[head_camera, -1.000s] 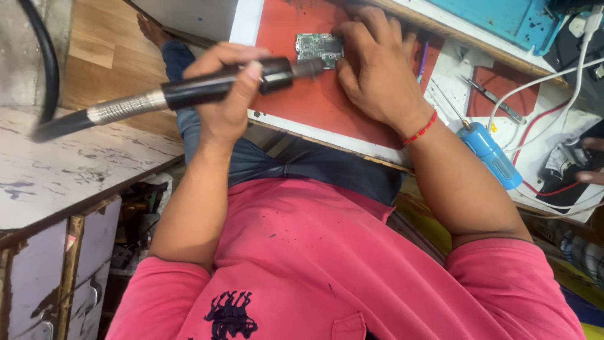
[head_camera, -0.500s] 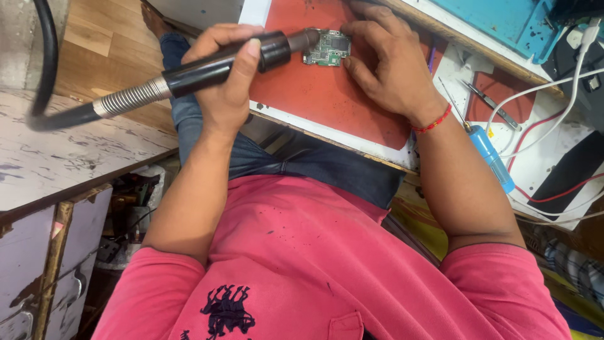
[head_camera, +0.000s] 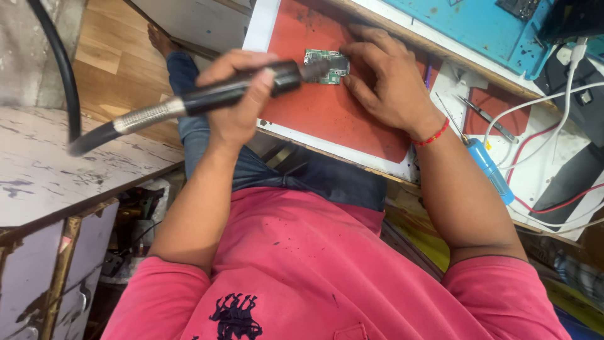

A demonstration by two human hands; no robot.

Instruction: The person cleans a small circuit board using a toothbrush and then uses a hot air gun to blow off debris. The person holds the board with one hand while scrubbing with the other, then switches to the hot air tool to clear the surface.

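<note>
A small green circuit board (head_camera: 327, 66) lies on a red mat (head_camera: 327, 119) on the bench. My left hand (head_camera: 236, 110) is wrapped around a black hot-air handpiece (head_camera: 217, 96) with a metal-braided collar and a black hose (head_camera: 60, 69). Its nozzle points at the board's left edge, just over it. My right hand (head_camera: 387, 82), with a red thread on its wrist, rests on the mat, and its fingertips pinch the board's right side and hold it flat.
A blue-handled tool (head_camera: 491, 171) and metal tweezers (head_camera: 481, 116) lie right of the mat, among white and red cables (head_camera: 553, 119). A blue mat (head_camera: 484, 28) lies behind. A worn white table (head_camera: 56, 176) stands at left, beside my legs.
The view has shifted and come closer. The nozzle stays at the board's left edge with small wavering. My right hand keeps its hold on the board.
</note>
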